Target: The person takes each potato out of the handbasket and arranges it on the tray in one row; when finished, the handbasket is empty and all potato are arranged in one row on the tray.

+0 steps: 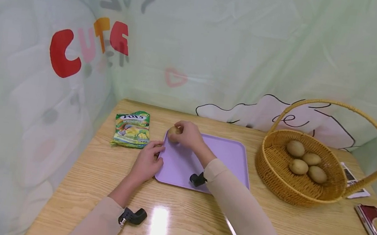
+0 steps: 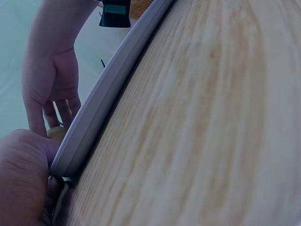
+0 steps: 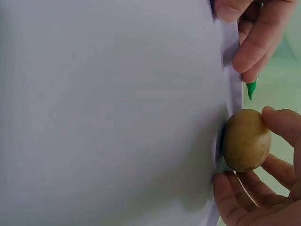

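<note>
Right hand [image 1: 189, 134] curled round a kiwi [image 1: 174, 132], fingers and thumb gripping it, at the far left corner of the purple tray [image 1: 226, 156]; kiwi touching the tray rim in the right wrist view. Left hand [image 1: 146, 162] resting at the tray's left edge, fingers bent onto the rim, thumb side hidden, so firmness of grip unclear. Wicker basket [image 1: 272, 177] right of the tray, well apart, holding four more kiwis [image 1: 303, 163]. Green candy bag [image 1: 132, 128] just left of the tray. Red book [image 1: 376, 228] far right of the tray, beyond the basket.
</note>
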A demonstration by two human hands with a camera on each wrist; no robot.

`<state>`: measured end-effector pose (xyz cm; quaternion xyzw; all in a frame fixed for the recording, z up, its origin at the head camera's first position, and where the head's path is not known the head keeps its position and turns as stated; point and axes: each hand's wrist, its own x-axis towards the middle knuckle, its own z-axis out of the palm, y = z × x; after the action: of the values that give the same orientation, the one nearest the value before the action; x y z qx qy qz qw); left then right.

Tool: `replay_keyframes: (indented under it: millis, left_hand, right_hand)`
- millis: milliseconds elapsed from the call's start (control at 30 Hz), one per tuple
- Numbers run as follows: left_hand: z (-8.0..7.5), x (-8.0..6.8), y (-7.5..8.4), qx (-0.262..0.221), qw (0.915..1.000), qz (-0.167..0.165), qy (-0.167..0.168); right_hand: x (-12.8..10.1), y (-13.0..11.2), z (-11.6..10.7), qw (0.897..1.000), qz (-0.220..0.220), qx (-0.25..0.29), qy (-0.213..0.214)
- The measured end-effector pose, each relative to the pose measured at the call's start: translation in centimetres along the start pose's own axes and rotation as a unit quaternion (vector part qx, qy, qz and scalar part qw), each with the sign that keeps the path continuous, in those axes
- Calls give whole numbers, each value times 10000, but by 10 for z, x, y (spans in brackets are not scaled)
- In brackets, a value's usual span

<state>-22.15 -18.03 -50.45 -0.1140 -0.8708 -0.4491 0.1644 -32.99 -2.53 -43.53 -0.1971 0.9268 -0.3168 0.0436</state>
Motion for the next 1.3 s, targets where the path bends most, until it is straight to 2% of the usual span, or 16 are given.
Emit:
replay_keyframes:
  millis: [133,333,767,1300]
  left_hand:
    - [0,-1,-1,1,10000,72,48]
    - [0,-1,-1,-24,9998,166,111]
    - [2,-2,-2,65,9999,82,117]
    - [0,-4,3,-12,10000,-47,53]
  right_hand:
    - [-2,2,-1,10000,4,27,-34]
    - [-5,4,-10,9993,-59,370,-78]
    - [-23,22,-54,9978,-322,558,123]
    - [-64,42,-107,9969,-355,430,550]
